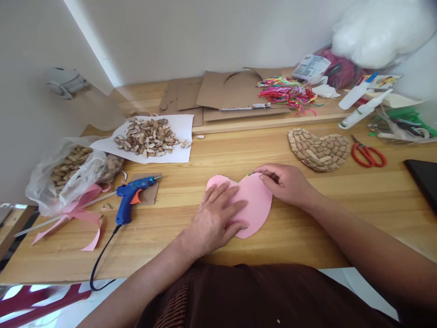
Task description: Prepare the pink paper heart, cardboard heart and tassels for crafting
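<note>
A pink paper heart (257, 205) lies on the wooden table in front of me, its point towards me. My left hand (218, 214) rests flat on its left half, fingers spread. At the heart's upper right edge, my right hand (282, 182) has thumb and fingers pinched together on the rim. A thin multicoloured strip shows along the top notch, partly under the paper; I cannot tell what it is. Further right lies a heart (319, 150) covered with peanut shells, beside red-handled scissors (368, 152).
A blue glue gun (131, 196) lies on a cardboard scrap at left, its cord trailing off the front edge. Behind are peanut shells (150, 136) on white paper and a plastic bag (73, 168) of peanuts. Cardboard sheets (235, 93), coloured cords (287, 93) and glue bottles (363, 111) line the back.
</note>
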Motion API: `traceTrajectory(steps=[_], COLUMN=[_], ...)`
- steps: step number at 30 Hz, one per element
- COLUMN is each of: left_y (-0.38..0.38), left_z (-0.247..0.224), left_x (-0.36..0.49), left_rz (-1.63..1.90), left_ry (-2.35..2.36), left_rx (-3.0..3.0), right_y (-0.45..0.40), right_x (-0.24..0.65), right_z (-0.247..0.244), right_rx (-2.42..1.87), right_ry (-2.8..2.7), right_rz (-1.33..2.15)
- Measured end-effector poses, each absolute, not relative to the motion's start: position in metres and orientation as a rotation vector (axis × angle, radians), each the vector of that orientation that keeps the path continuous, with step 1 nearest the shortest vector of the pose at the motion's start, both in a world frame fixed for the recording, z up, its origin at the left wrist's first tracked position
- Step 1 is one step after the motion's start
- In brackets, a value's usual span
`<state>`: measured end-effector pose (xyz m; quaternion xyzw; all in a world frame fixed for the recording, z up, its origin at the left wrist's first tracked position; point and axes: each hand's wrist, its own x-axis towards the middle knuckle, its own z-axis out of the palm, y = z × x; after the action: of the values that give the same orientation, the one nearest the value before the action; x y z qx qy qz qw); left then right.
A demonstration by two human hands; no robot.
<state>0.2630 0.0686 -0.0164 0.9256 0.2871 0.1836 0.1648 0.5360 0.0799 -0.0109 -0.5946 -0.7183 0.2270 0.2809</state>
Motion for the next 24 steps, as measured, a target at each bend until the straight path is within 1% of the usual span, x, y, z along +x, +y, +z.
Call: traceTrajectory(steps=[8, 24], left_y=[0.0672, 0.0669], left_z=[-0.0168, -0.0188], left_x=[0.2626, 0.2637], left_rz=[0.477, 0.492], left_ry=[0.885, 0.891], left_rx=[2.624, 2.615], right_y=[0.0807, 0.0817], right_x=[0.5359, 0.5384], right_z=[-0.0075, -0.0123], right_rx=[-1.596, -1.607], right_ry=[-1.914, -1.899], right_rz=[0.638, 0.638])
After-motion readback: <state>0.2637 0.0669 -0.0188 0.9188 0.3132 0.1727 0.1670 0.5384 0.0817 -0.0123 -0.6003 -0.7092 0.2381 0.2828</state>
